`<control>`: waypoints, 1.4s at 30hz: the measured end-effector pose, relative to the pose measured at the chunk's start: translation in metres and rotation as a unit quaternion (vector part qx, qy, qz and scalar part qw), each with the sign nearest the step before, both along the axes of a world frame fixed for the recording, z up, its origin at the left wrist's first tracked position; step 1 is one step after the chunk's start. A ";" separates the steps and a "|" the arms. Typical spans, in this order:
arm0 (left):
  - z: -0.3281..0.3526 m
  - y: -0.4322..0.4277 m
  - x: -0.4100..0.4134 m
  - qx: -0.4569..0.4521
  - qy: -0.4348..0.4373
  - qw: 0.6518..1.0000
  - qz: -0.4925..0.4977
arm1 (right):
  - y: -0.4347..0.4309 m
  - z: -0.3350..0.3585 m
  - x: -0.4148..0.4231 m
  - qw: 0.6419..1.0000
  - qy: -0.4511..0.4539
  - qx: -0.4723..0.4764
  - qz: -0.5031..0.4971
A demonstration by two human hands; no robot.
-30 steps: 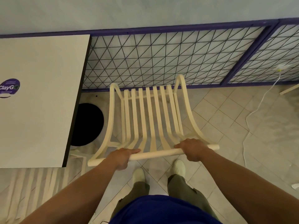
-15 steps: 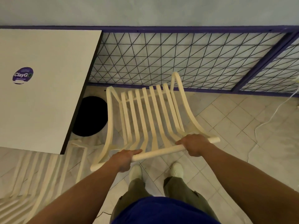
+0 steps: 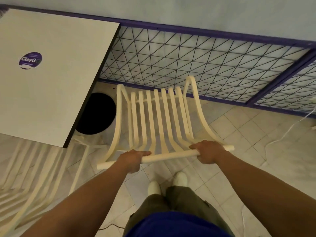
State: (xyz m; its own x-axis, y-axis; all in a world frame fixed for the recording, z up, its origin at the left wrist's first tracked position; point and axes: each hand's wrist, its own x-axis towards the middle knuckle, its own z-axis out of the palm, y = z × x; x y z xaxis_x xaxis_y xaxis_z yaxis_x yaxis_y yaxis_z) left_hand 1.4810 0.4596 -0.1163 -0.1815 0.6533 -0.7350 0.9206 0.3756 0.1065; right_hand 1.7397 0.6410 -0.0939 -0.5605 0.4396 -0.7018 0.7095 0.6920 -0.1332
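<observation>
At the far left, below the near edge of the white table (image 3: 51,86), is a blurry second chair (image 3: 25,185) with pale slats. The table has a round purple sticker (image 3: 30,60) on top. A round black foot (image 3: 97,113) shows under the table's right edge. Just right of the table is the cream chair (image 3: 159,117), with its back toward the person. The left hand (image 3: 132,160) holds the chair's round top bar (image 3: 171,155) at the end nearer the table. Its fingers curl close together round the bar and the thumb lies flat along it. The right hand (image 3: 209,153) grips the same bar at the end farther from the table, fingers wrapped over it, side by side. Behind the chair, right of the table, runs a wire fence (image 3: 188,62). Far right of the table, a white cord (image 3: 282,134) lies on the floor.
</observation>
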 end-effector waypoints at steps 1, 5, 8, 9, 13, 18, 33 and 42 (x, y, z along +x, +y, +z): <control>-0.001 -0.001 0.000 0.003 -0.004 1.000 0.002 | -0.001 0.001 0.000 1.000 -0.004 0.000 -0.006; -0.003 -0.004 -0.001 0.014 -0.013 1.000 0.001 | -0.004 0.001 -0.002 0.999 -0.011 0.023 -0.026; 0.000 -0.006 -0.001 0.013 -0.010 1.000 -0.001 | -0.007 0.002 -0.007 0.999 -0.027 0.033 -0.024; 0.001 -0.006 0.000 0.016 -0.007 1.000 0.000 | -0.007 0.002 -0.007 0.999 -0.027 0.032 -0.024; -0.002 -0.006 0.000 0.017 -0.007 1.000 0.014 | -0.002 -0.002 -0.007 0.999 -0.029 0.020 -0.007; 0.002 -0.001 0.001 -0.004 -0.013 0.999 0.031 | 0.007 -0.005 -0.006 0.999 -0.028 -0.011 0.039; 0.002 0.021 0.068 -0.003 -0.041 0.990 0.137 | 0.080 0.002 0.018 0.988 -0.033 -0.006 0.153; 0.001 0.041 0.119 0.009 -0.045 0.979 0.200 | 0.126 0.007 0.034 0.974 -0.043 -0.007 0.221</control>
State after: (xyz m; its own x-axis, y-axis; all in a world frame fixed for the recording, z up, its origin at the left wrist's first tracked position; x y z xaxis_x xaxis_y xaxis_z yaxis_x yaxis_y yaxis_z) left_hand 1.5996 0.5005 -0.1156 -0.3596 0.5561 -0.7493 0.6871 0.7011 0.1906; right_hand 1.7734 0.7665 -0.0869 -0.6321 0.1585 -0.7586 0.3509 0.9313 -0.0979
